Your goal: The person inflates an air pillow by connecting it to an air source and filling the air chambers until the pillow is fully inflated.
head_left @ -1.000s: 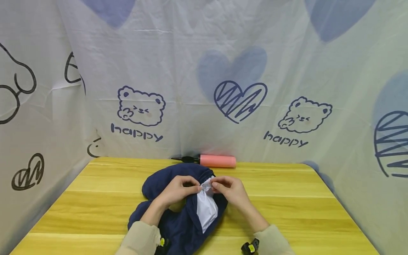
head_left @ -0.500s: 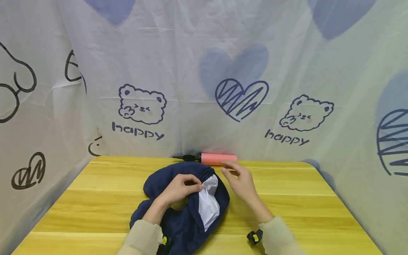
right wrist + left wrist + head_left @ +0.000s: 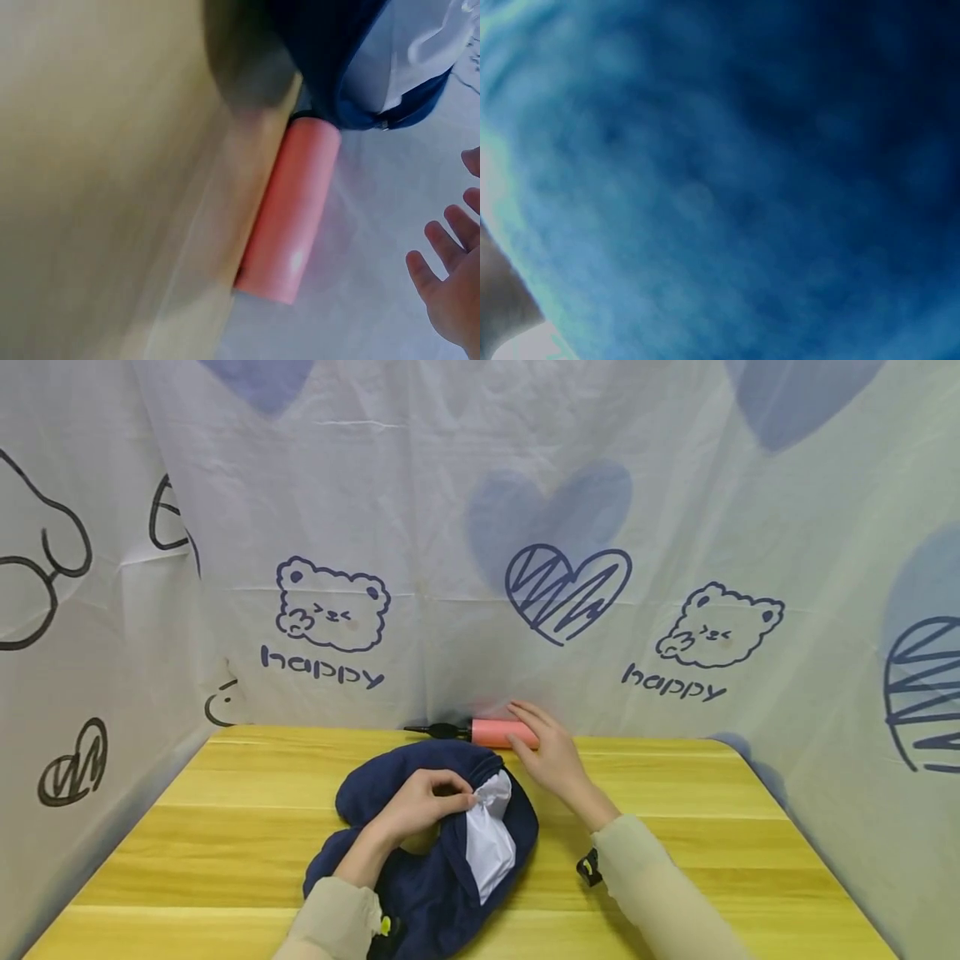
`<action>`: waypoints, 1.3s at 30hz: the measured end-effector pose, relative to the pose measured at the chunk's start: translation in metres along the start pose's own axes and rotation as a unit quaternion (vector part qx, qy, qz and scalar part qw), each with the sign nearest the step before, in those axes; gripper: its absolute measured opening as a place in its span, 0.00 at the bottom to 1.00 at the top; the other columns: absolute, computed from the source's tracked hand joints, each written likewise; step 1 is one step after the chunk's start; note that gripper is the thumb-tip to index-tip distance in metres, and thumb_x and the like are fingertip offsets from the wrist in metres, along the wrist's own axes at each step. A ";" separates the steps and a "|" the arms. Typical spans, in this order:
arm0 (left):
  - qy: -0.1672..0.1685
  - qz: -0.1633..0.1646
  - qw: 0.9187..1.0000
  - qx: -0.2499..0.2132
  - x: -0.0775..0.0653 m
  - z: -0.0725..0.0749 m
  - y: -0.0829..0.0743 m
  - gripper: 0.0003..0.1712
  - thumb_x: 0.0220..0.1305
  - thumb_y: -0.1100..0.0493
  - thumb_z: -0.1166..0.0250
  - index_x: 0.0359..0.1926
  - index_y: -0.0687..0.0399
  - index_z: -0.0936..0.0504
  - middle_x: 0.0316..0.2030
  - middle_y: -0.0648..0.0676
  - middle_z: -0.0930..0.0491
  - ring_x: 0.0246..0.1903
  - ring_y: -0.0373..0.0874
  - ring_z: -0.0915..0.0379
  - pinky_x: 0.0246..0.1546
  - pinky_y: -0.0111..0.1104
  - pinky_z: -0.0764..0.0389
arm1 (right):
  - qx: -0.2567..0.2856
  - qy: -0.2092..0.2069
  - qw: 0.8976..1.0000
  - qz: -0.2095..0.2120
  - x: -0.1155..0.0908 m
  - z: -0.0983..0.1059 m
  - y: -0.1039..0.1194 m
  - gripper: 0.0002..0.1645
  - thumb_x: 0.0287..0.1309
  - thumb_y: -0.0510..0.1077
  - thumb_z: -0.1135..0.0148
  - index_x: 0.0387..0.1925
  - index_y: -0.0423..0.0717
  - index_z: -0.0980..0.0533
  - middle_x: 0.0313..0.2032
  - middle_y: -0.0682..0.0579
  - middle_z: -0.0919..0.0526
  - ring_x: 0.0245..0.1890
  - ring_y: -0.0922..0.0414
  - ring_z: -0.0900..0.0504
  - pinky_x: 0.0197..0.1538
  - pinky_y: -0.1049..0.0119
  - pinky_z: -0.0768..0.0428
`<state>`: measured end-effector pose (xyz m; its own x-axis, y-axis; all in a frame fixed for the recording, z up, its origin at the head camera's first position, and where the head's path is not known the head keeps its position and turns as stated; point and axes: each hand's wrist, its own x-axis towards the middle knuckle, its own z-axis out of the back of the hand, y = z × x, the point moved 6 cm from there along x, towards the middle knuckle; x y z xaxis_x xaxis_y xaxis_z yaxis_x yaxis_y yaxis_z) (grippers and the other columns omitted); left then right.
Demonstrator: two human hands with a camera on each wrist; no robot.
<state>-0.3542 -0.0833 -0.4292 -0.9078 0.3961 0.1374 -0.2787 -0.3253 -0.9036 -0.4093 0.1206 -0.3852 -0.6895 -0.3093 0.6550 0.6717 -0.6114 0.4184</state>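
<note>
A navy U-shaped neck pillow (image 3: 405, 777) lies on the table, its cover parted over a white inner lining (image 3: 491, 852). My left hand (image 3: 420, 806) pinches the upper part of this lining between thumb and fingers. Blurred navy cloth (image 3: 705, 195) fills the left wrist view and hides the fingers there. A pink hand pump (image 3: 495, 733) with a black nozzle lies at the table's far edge. My right hand (image 3: 547, 752) is over the pump's right end in the head view, fingers extended. In the right wrist view, the spread fingers stand apart from the pink barrel (image 3: 289, 217).
The wood-grain table (image 3: 712, 860) has a patterned cloth backdrop (image 3: 450, 527) right behind its far edge, with more cloth at both sides. The pump lies against the foot of this backdrop.
My right hand has let go of the white lining, moved right, then forward to the pump. My left hand keeps its pinch and has hardly moved.
</note>
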 end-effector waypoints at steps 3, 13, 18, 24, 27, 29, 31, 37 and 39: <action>0.001 -0.001 1.000 0.004 0.001 0.001 0.000 0.10 0.68 0.53 0.29 0.41 0.55 0.10 0.38 0.50 0.14 0.39 0.45 0.23 0.45 0.38 0.22 | -0.018 0.026 0.999 -0.012 0.007 -0.009 -0.009 0.30 0.67 0.42 0.31 0.69 0.41 0.25 0.67 0.41 0.23 0.67 0.43 0.24 0.68 0.46 0.27; 0.006 -0.004 1.000 0.011 0.000 0.001 0.002 0.09 0.68 0.55 0.29 0.41 0.56 0.10 0.38 0.50 0.14 0.39 0.44 0.22 0.47 0.36 0.21 | -0.072 0.111 0.990 -0.052 0.019 -0.039 -0.036 0.34 0.69 0.46 0.33 0.72 0.39 0.29 0.70 0.40 0.27 0.71 0.41 0.29 0.71 0.46 0.32; 0.001 0.004 1.000 0.010 -0.001 0.001 0.003 0.09 0.68 0.54 0.29 0.41 0.56 0.10 0.38 0.50 0.14 0.39 0.44 0.22 0.46 0.36 0.22 | -0.100 0.136 0.984 -0.062 0.024 -0.050 -0.047 0.34 0.70 0.47 0.34 0.73 0.40 0.29 0.71 0.41 0.28 0.71 0.42 0.30 0.71 0.44 0.32; 0.000 -0.005 1.000 0.008 0.000 -0.001 0.004 0.09 0.68 0.54 0.29 0.40 0.56 0.11 0.38 0.50 0.15 0.38 0.44 0.22 0.46 0.38 0.22 | -0.142 0.179 0.969 -0.090 0.028 -0.060 -0.056 0.34 0.70 0.50 0.35 0.73 0.45 0.28 0.72 0.44 0.28 0.72 0.44 0.30 0.70 0.40 0.33; 0.000 -0.006 1.000 0.008 0.001 -0.001 0.004 0.09 0.68 0.55 0.29 0.40 0.56 0.11 0.37 0.50 0.15 0.38 0.44 0.22 0.46 0.38 0.22 | -0.154 0.203 0.962 -0.094 0.028 -0.064 -0.057 0.34 0.71 0.51 0.35 0.73 0.47 0.29 0.71 0.44 0.27 0.72 0.44 0.30 0.70 0.40 0.33; 0.000 -0.006 1.000 0.009 0.000 -0.001 0.004 0.08 0.68 0.55 0.29 0.39 0.55 0.11 0.37 0.50 0.15 0.38 0.44 0.22 0.46 0.38 0.22 | -0.159 0.217 0.959 -0.086 0.027 -0.066 -0.056 0.34 0.71 0.52 0.35 0.73 0.47 0.29 0.71 0.44 0.27 0.71 0.43 0.29 0.71 0.41 0.34; -0.001 -0.008 1.000 0.011 0.000 -0.001 0.004 0.08 0.67 0.55 0.29 0.39 0.55 0.11 0.37 0.50 0.14 0.38 0.44 0.22 0.46 0.38 0.22 | -0.161 0.229 0.957 -0.073 0.025 -0.068 -0.055 0.34 0.72 0.53 0.35 0.74 0.48 0.29 0.71 0.44 0.27 0.71 0.42 0.29 0.71 0.41 0.34; 0.002 -0.005 1.000 0.007 -0.001 -0.001 0.004 0.08 0.68 0.55 0.29 0.40 0.56 0.11 0.37 0.50 0.15 0.39 0.44 0.22 0.47 0.38 0.21 | -0.170 0.255 0.950 -0.058 0.019 -0.071 -0.054 0.34 0.72 0.54 0.36 0.75 0.52 0.30 0.72 0.43 0.28 0.71 0.41 0.31 0.72 0.38 0.38; 0.005 -0.001 1.000 0.004 -0.001 -0.001 0.005 0.09 0.68 0.55 0.29 0.40 0.56 0.11 0.38 0.50 0.15 0.39 0.44 0.22 0.47 0.38 0.21 | -0.173 0.259 0.948 -0.067 0.017 -0.071 -0.055 0.35 0.73 0.55 0.37 0.76 0.53 0.31 0.72 0.43 0.30 0.72 0.41 0.32 0.73 0.37 0.40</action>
<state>-0.3541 -0.0843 -0.4340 -0.9044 0.4047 0.1353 -0.2827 -0.3308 -0.9004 -0.4777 0.0970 -0.4418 -0.8627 -0.4738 0.1766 0.5019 -0.8447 0.1859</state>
